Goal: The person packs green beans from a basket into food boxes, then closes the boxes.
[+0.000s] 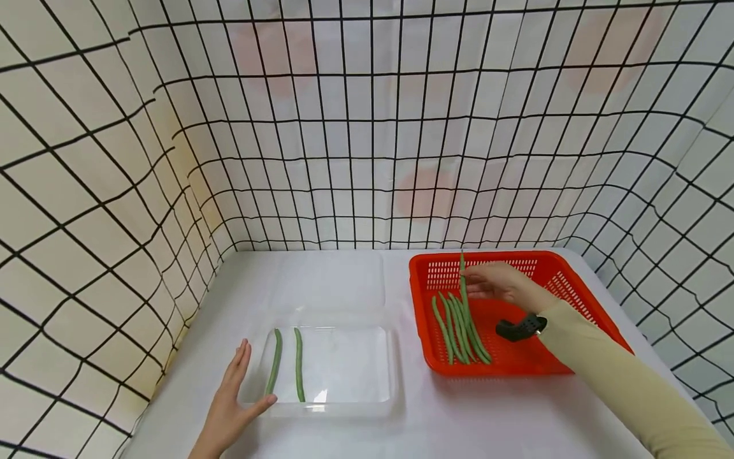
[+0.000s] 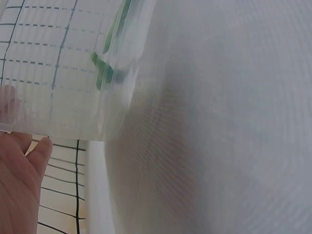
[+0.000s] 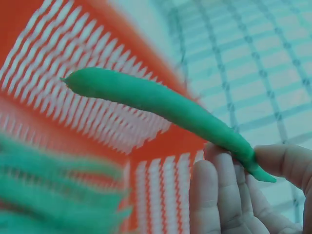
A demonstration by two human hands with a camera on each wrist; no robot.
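Observation:
My right hand [image 1: 493, 282] pinches a green bean [image 3: 156, 102] near one end, between thumb and fingers, over the left part of the red basket [image 1: 516, 368]. Below it, several more green beans [image 1: 453, 328] lie side by side on the basket floor. Two green beans stand apart from each other in a clear plastic box: one bean [image 1: 275, 360] along its left side, the other bean [image 1: 299, 366] a little to the right. My left hand [image 1: 232, 398], fingers spread, is at the left front corner of the clear box [image 1: 393, 376].
A white table [image 1: 459, 417] carries both containers, the box left and the basket right. Behind the box lies a flat clear lid [image 1: 327, 277]. Black wire mesh [image 1: 373, 159] encloses the back and sides. My right wrist wears a black band [image 1: 518, 328].

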